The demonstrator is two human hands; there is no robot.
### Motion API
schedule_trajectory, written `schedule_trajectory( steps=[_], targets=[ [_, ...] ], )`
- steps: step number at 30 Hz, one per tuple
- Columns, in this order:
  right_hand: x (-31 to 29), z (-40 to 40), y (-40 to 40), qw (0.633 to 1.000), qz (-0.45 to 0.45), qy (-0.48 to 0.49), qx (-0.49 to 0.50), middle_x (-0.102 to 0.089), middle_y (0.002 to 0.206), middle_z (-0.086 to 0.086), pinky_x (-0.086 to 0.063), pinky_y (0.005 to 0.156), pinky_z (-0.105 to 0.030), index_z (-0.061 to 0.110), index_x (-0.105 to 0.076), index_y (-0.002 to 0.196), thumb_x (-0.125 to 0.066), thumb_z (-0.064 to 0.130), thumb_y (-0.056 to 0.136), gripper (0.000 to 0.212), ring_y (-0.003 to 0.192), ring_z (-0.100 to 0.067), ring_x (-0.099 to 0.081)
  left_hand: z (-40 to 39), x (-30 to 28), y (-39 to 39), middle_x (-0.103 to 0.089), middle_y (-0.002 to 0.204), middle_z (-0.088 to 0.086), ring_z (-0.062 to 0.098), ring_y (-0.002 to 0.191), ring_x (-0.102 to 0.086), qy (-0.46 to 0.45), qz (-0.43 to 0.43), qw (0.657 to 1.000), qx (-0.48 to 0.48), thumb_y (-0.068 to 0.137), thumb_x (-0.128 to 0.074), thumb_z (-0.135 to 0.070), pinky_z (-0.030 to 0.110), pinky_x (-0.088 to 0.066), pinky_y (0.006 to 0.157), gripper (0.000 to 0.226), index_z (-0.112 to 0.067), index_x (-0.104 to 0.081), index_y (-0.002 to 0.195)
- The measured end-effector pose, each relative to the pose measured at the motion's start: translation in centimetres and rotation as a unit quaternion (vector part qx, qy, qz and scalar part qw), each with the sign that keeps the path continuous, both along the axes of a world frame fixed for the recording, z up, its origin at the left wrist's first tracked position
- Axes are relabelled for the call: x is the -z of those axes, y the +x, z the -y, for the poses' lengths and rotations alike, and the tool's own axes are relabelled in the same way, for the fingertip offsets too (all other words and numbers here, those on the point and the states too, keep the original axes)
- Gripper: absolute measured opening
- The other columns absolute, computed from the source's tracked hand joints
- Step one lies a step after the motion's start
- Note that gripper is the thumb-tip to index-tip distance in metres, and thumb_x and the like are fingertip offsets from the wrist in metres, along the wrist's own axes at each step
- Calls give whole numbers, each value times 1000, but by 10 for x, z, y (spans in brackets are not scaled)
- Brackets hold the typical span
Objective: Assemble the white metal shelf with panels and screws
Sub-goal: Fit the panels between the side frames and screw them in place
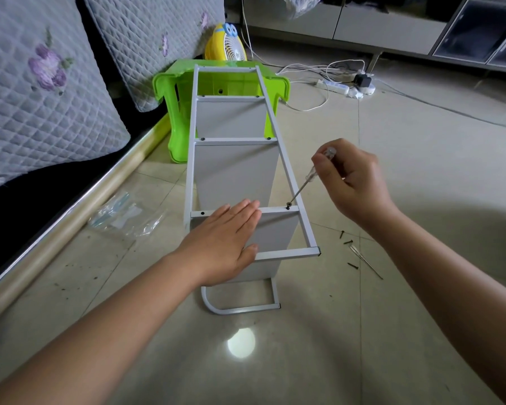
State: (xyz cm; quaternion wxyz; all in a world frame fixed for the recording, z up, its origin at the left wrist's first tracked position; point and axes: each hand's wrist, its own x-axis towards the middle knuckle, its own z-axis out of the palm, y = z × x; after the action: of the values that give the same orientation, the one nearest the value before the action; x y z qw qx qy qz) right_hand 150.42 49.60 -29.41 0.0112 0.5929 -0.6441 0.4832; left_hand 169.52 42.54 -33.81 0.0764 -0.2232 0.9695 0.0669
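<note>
1. We see the white metal shelf (234, 171) lying on its side on the tiled floor (392, 287), its far end resting against a green plastic stool (170, 92).
2. Our left hand (225, 247) lies flat on the near part of the frame, fingers (246, 211) straight and together, pressing across a crossbar (278, 211) and a grey panel (272, 235).
3. Our right hand (354, 182) grips a clear-handled screwdriver (307, 182), its fingers curled round the handle.
4. The screwdriver tip sits on a dark screw (288, 205) at the right end of that crossbar, where it meets the right side rail (287, 171).
5. Another screw (202, 213) shows at the left end of the same crossbar.
6. A few loose black screws (348, 242) lie on the floor just right of the shelf's near corner, beside a thin metal rod (365, 261).
7. A clear plastic bag (123, 214) lies on the floor left of the shelf, near the sofa edge (70, 217).
8. Far behind the stool stands a small yellow fan (225, 43); to the far right a white power strip (336, 86) with cables rests on the floor.
</note>
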Motion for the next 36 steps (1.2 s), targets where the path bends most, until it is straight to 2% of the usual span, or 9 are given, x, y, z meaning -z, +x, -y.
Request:
schedule_trajectory(
  steps=[3,7,12,15,20,23,26,30,36],
  targets=[
    [1,1,-1,1000,-1,4,1,-39,55,10,-32,51,-7,-5,-59,81,-40,33,83,43,51,6,-42,0,-1,-1,24,153,-3,5,138,24,-3,5,1000,-3,84,8,-49,19,21,103,72,-14,17,146],
    [2,1,-2,1000,3,9,-3,-39,54,9,-32,50,-6,-6,-59,80,-40,34,82,44,51,5,-43,1,1,0,23,153,-5,3,137,24,-3,-1,1000,3,57,24,-51,18,22,101,96,-14,17,146],
    [1,1,-1,1000,14,12,1,-48,51,-14,-32,49,-8,-4,-58,77,-44,39,79,45,48,2,-41,1,1,0,24,153,-4,4,137,25,-2,0,1000,-2,76,10,-48,19,22,102,78,-14,18,145],
    [2,1,1,1000,21,10,5,-51,53,-23,-31,48,-9,1,-57,76,-46,40,79,41,46,-1,-40,1,1,0,24,153,-4,6,139,23,-6,-1,1000,0,69,18,-52,19,22,102,85,-14,18,145],
    [3,3,-1,999,34,9,18,-48,41,18,-34,49,-8,13,-50,68,-49,47,75,34,42,4,-44,1,3,-1,24,153,-4,6,139,23,-11,6,1000,2,62,21,-52,19,22,102,92,-14,18,146],
    [3,5,0,999,41,1,23,-44,39,18,-35,48,-9,14,-48,70,-55,47,73,34,42,3,-47,1,2,0,23,153,-4,6,139,23,-18,-1,1000,5,69,19,-53,19,22,101,86,-14,18,146],
    [4,8,0,998,55,0,26,-48,38,17,-35,45,-8,11,-48,68,-63,34,76,29,37,3,-46,-1,-2,-1,24,153,-2,7,140,23,-10,13,1000,-5,98,-8,-43,18,21,103,62,-14,17,146],
    [5,12,0,998,59,2,26,-49,38,16,-37,44,-11,2,-53,69,-61,32,76,32,37,0,-49,-1,-2,0,24,153,-2,8,140,23,-11,14,1000,-5,100,-10,-39,19,20,103,60,-13,17,146],
    [3,11,2,998,63,-5,1,-53,45,27,-37,44,-5,16,-46,70,-61,27,79,20,37,2,-50,-2,-4,-1,24,153,-2,8,140,23,-2,22,1000,-10,100,-13,-37,18,20,103,59,-13,17,146]
  ],
)
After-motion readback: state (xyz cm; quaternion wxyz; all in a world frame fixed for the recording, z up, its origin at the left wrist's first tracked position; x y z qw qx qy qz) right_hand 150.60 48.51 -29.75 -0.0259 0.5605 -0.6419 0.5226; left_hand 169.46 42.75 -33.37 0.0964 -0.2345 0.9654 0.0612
